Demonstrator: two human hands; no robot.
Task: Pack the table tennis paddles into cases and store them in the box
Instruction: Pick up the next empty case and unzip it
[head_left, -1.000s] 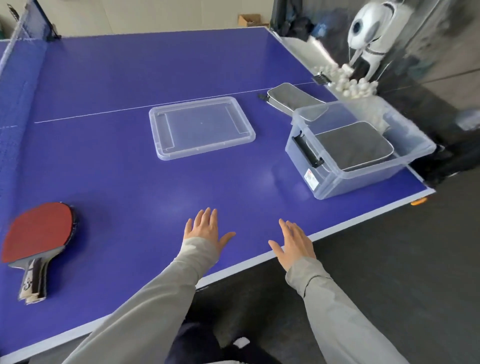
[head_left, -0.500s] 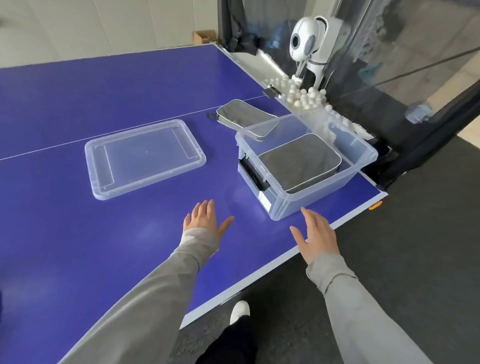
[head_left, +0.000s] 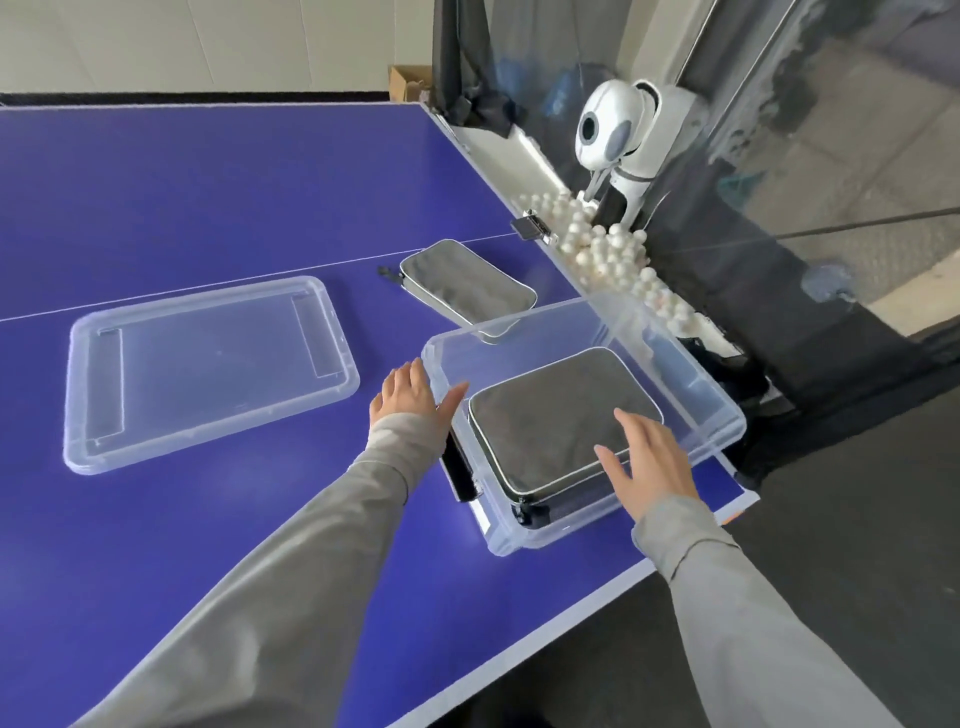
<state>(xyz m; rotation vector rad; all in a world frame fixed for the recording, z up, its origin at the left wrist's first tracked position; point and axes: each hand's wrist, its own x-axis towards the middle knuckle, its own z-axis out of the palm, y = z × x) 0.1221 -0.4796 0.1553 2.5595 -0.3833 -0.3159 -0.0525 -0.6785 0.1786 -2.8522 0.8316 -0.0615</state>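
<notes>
While the right hand (head_left: 652, 462) spreads open over the cased paddle (head_left: 556, 421) in the box (head_left: 691, 374), the left hand (head_left: 408, 397) hangs open, empty, at its rim; the lid (head_left: 208, 364) lies on the surface (head_left: 208, 182).

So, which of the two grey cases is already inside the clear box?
The grey case under the right hand lies inside the clear box. The other case lies on the table behind the box.

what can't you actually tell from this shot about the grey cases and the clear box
- Head view: contents of the grey zippered case inside the clear plastic box; the fabric is shut, so any paddle is hidden.
- Head view: near end of the second grey case on the blue table, blurred behind the clear plastic box wall.
- Head view: whether the right hand touches the case or hovers.
- Head view: the left hand, by the rim; contact unclear.
</notes>
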